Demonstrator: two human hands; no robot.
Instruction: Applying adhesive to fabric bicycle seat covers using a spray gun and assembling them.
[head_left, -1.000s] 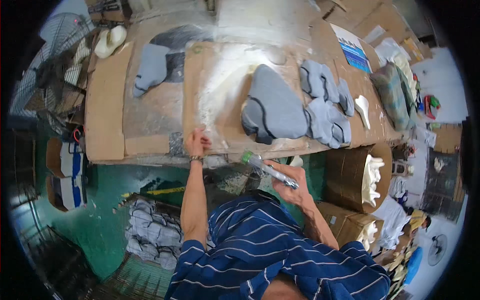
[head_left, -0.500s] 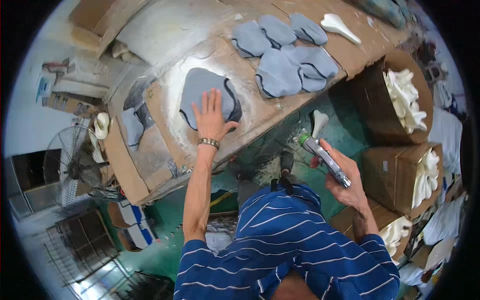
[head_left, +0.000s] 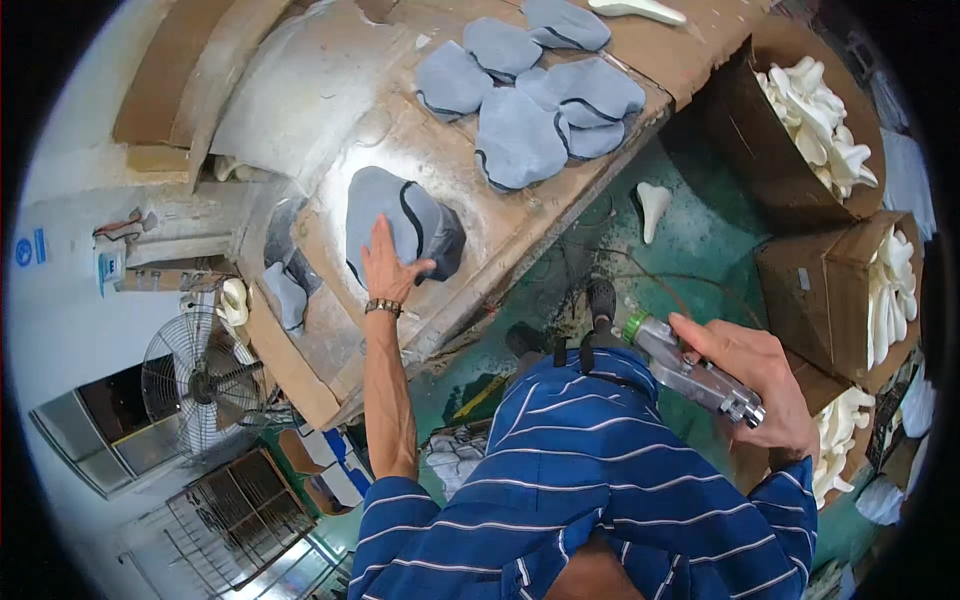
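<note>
My left hand (head_left: 388, 268) rests on a stack of grey fabric covers (head_left: 385, 205) with black trim, which lies on a white-dusted patch of the bench. Its fingers are stretched out, with the thumb apart near the dark side edge of the stack. Over the floor, in front of my body, my right hand (head_left: 760, 375) is closed round a metal spray gun (head_left: 690, 370) with a green ring at its nozzle end. More grey covers (head_left: 522, 138) lie spread in overlapping piles farther right on the bench.
Cardboard boxes (head_left: 800, 290) full of cream, saddle-shaped foam pieces (head_left: 820, 125) stand at the right. One foam piece (head_left: 653, 210) is on the green floor, near a hose. A large fan (head_left: 203, 385) is at the left, by the bench (head_left: 440, 310) end.
My right hand has drawn the spray gun back to the right, closer to my body. My left hand stays on the stack, whose dark side shows more. The whole view has shifted.
</note>
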